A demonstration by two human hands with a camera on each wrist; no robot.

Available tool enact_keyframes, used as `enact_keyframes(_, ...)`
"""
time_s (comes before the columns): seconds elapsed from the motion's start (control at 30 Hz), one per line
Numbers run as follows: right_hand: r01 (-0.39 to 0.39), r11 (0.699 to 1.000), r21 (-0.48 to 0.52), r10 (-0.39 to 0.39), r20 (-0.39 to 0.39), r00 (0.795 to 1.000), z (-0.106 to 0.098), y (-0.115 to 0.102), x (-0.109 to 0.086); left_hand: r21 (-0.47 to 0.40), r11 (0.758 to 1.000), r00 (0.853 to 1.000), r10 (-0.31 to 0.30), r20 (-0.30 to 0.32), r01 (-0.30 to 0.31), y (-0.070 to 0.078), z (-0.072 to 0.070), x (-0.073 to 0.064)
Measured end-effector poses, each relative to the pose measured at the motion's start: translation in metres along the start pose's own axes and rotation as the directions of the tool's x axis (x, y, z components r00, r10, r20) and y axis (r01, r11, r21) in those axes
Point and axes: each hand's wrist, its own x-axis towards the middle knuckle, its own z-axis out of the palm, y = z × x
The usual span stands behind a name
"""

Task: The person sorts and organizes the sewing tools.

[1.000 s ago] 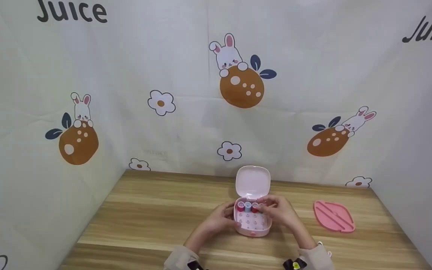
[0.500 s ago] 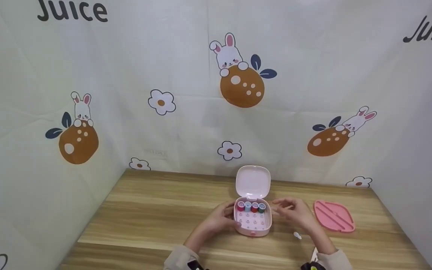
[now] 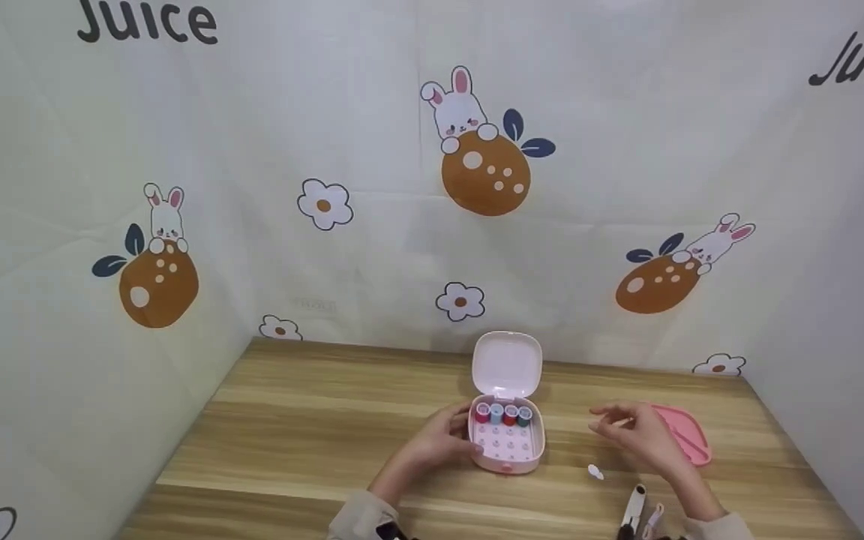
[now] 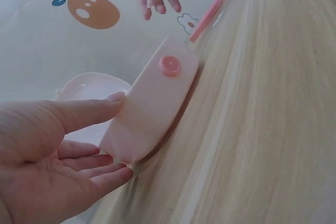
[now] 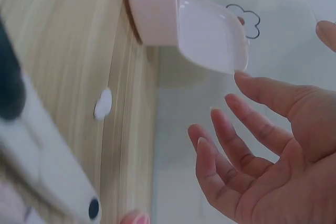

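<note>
A pink sewing box point(image 3: 507, 465) stands on the table with its lid point(image 3: 507, 365) up. Along its back inner wall sit several thread spools point(image 3: 496, 414), pink-red, light blue, red and dark green. My left hand point(image 3: 438, 441) holds the box's left side, thumb at the front corner and fingers along the side; the left wrist view shows the thumb point(image 4: 97, 113) on the wall. To the right of the box my right hand point(image 3: 638, 435) is in the air, fingers loosely bent and holding nothing. It partly hides a pink tray insert point(image 3: 691, 435).
A small white piece point(image 3: 595, 472) lies on the table right of the box. Nearer the front are a white-and-black tool point(image 3: 633, 510) and a pale pink strip-like item point(image 3: 654, 519). A printed cloth wall point(image 3: 372, 262) rises behind the table.
My right hand has drawn away from the spools and moved right, over toward the pink tray insert. The dark green spool and the front tools have come into view. My left hand stays at the box.
</note>
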Motion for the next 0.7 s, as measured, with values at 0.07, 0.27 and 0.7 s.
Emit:
enact_keyframes(0.07, 0.005, 1.0, -0.012, -0.005, -0.003, 1.0, -0.006, 0.002, -0.002, 0.004, 1.0, 1.0, -0.004, 0.001, 0.004, 0.001, 0.0, 0.0)
enact_keyframes(0.27, -0.042, 0.989, -0.142, 0.035, -0.054, 0.998, -0.024, 0.007, -0.006, 0.039, 0.999, 1.0, 0.0, 0.004, 0.0, 0.003, -0.002, -0.002)
enact_keyframes(0.7, -0.028, 0.973, -0.23, 0.015, -0.057, 0.998, -0.05, 0.037, -0.013, 0.182, 0.978, 0.995, 0.1, 0.03, -0.104, 0.009, -0.004, -0.001)
